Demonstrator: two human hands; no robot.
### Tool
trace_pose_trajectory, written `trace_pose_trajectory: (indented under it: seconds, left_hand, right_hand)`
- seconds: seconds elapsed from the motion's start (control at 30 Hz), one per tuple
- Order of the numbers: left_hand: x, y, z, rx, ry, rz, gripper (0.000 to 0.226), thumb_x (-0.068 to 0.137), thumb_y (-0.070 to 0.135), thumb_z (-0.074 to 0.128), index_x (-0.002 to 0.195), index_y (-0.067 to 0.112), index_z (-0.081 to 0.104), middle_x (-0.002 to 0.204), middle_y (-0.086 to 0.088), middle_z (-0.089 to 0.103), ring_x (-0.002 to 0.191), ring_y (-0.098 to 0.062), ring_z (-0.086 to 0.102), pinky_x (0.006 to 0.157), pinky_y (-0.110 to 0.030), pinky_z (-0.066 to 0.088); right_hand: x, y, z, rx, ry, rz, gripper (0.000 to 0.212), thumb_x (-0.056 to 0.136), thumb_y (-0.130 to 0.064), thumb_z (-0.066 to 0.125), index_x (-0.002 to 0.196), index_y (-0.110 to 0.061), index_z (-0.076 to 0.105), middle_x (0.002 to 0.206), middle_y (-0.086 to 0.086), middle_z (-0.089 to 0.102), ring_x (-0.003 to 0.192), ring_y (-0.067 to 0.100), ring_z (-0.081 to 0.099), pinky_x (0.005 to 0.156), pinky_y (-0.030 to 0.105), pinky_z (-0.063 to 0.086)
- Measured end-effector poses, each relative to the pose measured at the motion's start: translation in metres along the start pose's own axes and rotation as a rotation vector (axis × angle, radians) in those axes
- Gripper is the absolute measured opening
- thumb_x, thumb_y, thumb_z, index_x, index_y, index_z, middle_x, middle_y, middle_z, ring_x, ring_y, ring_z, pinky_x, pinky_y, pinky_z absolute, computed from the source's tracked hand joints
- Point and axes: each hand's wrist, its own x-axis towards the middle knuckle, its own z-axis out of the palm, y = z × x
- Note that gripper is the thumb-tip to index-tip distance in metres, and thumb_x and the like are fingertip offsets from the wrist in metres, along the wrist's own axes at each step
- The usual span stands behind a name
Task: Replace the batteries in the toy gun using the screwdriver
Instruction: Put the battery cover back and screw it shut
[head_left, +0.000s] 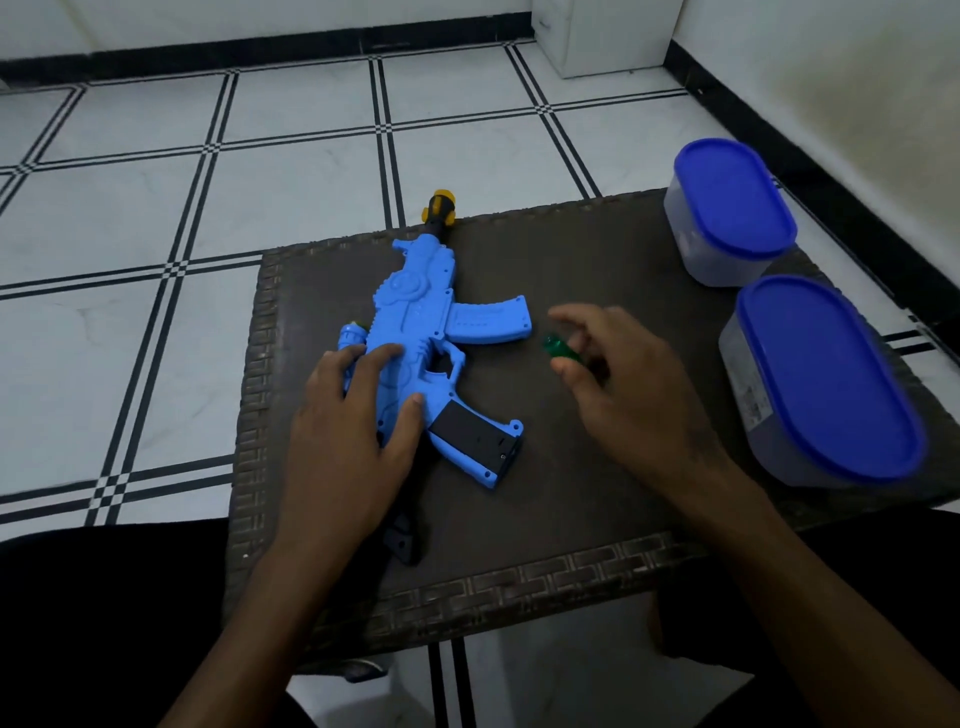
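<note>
A blue toy gun (415, 306) lies on its side on the dark woven table (597, 467), with its yellow and black muzzle pointing away from me. A black panel (467, 431) sits in its grip. My left hand (353, 431) rests flat on the gun's rear body, fingers straight and thumb beside the grip. To the right of the gun, my right hand (618, 384) hovers with its fingers curled round a green screwdriver handle (556, 347). Only the handle's end shows, slightly blurred; the shaft is hidden in the hand.
Two clear tubs with blue lids stand at the table's right side, one at the back (727, 208) and one nearer (831, 379). White floor tiles with black lines surround the table. My dark-clothed legs flank its near edge.
</note>
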Motion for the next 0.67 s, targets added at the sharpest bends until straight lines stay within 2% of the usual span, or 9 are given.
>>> trace_pose_trajectory:
  seconds: [0.07,0.13,0.3,0.43,0.67]
  left_hand:
    - [0.000,0.000,0.000,0.002,0.002,0.000,0.048,0.093,0.048,0.050,0.139,0.031,0.048,0.145,0.000,0.041,0.133,-0.022,0.044,0.104,-0.046,0.044]
    - [-0.001,0.000,0.000,-0.001,0.000,-0.009,0.049,0.093,0.048,0.049,0.139,0.031,0.048,0.146,0.000,0.041,0.134,-0.022,0.043,0.105,-0.046,0.044]
    - [-0.001,-0.002,-0.001,0.009,-0.002,-0.014,0.049,0.095,0.052,0.045,0.140,0.032,0.047,0.147,0.001,0.040,0.134,-0.022,0.044,0.105,-0.048,0.044]
    - [-0.001,-0.002,0.000,0.003,-0.009,-0.014,0.054,0.091,0.057,0.041,0.140,0.034,0.046,0.147,0.001,0.039,0.135,-0.021,0.042,0.106,-0.048,0.043]
    - [-0.001,-0.004,0.001,0.011,-0.005,-0.013,0.050,0.094,0.052,0.045,0.140,0.033,0.047,0.147,0.000,0.040,0.135,-0.022,0.043,0.106,-0.049,0.043]
  right_hand:
    - [-0.008,-0.012,-0.007,0.152,0.147,-0.099,0.037,0.091,-0.009,0.066,0.127,-0.016,0.060,0.105,-0.004,0.056,0.089,0.005,0.056,0.079,0.020,0.052]
    - [-0.019,-0.027,-0.013,0.322,0.240,-0.150,0.029,0.091,-0.005,0.067,0.119,-0.012,0.062,0.108,-0.003,0.058,0.093,0.004,0.061,0.080,0.014,0.051]
    - [-0.043,-0.052,-0.007,0.711,0.222,-0.150,0.024,0.090,-0.007,0.066,0.106,-0.021,0.055,0.103,-0.002,0.069,0.099,0.017,0.071,0.085,0.029,0.056]
    - [-0.051,-0.058,-0.005,0.796,0.247,-0.169,0.028,0.090,-0.005,0.065,0.106,-0.025,0.053,0.100,-0.003,0.069,0.097,0.019,0.072,0.083,0.030,0.056]
    - [-0.051,-0.057,-0.008,0.777,0.244,-0.147,0.028,0.089,-0.007,0.066,0.106,-0.026,0.054,0.097,-0.003,0.070,0.095,0.018,0.073,0.082,0.032,0.058]
